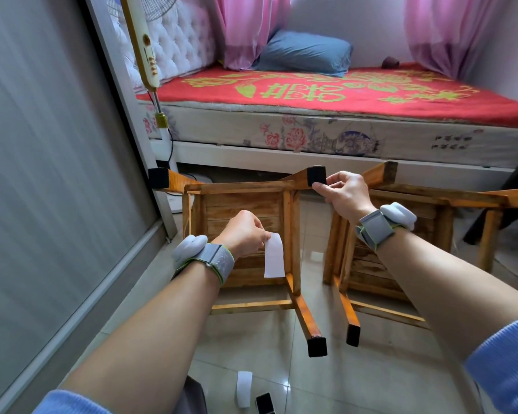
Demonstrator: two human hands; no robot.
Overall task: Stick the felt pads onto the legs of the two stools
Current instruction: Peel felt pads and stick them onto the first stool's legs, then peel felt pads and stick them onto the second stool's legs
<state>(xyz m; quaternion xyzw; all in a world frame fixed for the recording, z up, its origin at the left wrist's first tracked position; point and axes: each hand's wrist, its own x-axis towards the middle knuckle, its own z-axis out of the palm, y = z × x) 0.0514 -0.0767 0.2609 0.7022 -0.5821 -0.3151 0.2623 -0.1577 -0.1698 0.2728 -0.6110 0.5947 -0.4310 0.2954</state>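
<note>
Two wooden stools lie upside down on the floor, the left stool [245, 234] beside the right stool [401, 249]. My right hand [343, 192] pinches a black felt pad [316, 176] on a far leg of the left stool. My left hand [244, 233] pinches a white paper strip [273, 254] (another pad [317, 347] sits on a near leg).
</note>
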